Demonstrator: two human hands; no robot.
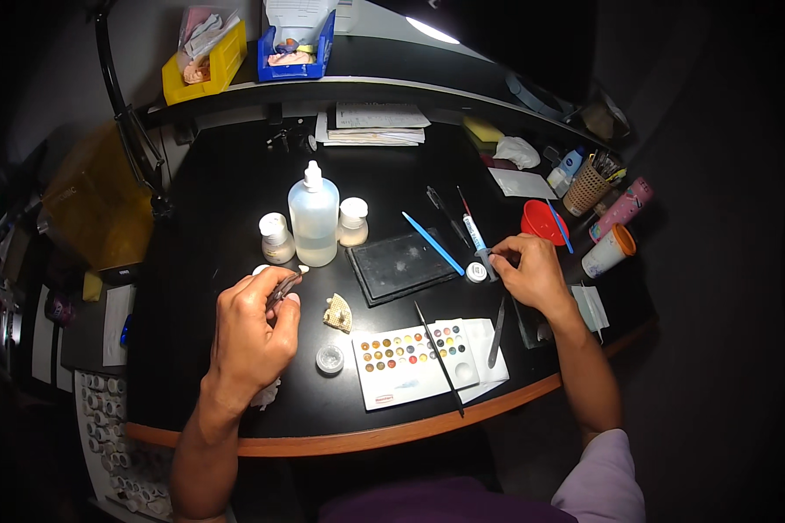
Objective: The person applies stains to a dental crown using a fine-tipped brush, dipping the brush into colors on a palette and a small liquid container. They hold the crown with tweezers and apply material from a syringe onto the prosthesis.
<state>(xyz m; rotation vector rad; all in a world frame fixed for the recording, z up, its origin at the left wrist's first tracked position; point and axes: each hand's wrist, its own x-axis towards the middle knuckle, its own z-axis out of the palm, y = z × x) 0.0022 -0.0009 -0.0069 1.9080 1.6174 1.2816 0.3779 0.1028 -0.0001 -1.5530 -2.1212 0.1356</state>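
Observation:
Closed around dark metal tweezers [281, 293], my left hand [255, 336] is raised left of the middle. A small whitish tooth-like piece [303, 269] shows at their tip. At the right, my right hand [532, 272] pinches the rear end of a white syringe [474, 234] with a printed label. A small white-lidded jar [476, 273] stands beside these fingers. Between the hands lie a black rectangular slab [401, 268] and a bright blue stick [433, 244] across its edge. A yellowish dental model piece [338, 314] sits right of my left hand.
A white palette [401, 383] with coloured wells carries a thin brush [439, 359]. Near it are a small glass dish [330, 359] and a spatula [497, 333]. A clear squeeze bottle [315, 222], powder jars [276, 239] and a red bowl [542, 223] stand farther back.

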